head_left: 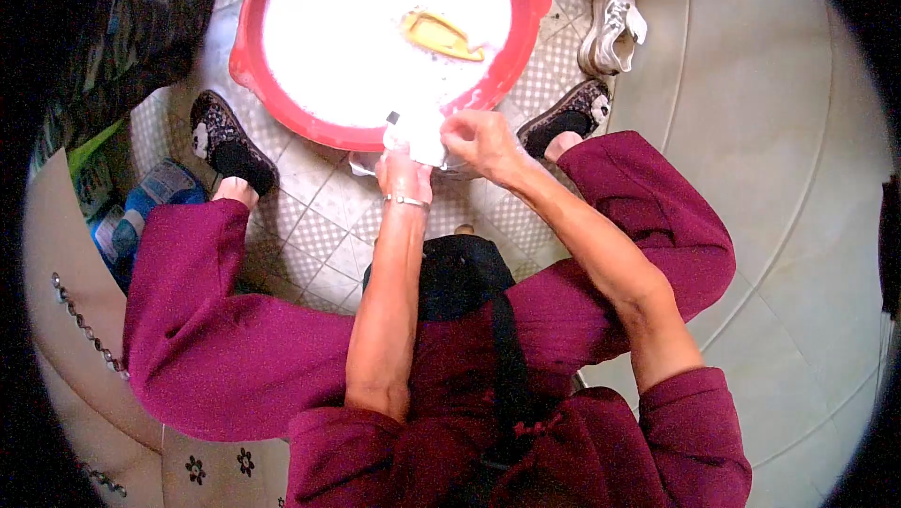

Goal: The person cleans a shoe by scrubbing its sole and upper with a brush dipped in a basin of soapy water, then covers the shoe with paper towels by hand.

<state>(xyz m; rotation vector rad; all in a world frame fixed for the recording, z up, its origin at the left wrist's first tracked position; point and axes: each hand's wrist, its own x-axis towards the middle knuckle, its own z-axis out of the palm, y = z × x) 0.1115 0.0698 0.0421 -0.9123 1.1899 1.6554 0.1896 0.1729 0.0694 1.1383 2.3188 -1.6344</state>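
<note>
My left hand [405,176] is closed around a crumpled white thing [424,142] at the near rim of a red basin [246,67]. It looks like wet cloth, with a small dark patch near its upper left; what kind of article it is I cannot tell. My right hand [486,144] is at its right edge, fingers bent and thumb and fingertips pinched together against the white material. White suds fill the basin, and a yellow plastic brush [439,35] floats among them right of the middle.
White sneakers [612,30] stand on the tiled floor [310,194] right of the basin. Blue bottles or packs [155,194] sit at the left beside a cabinet. My slippered feet [233,137] flank the basin. A pale panel [751,180] closes off the right side.
</note>
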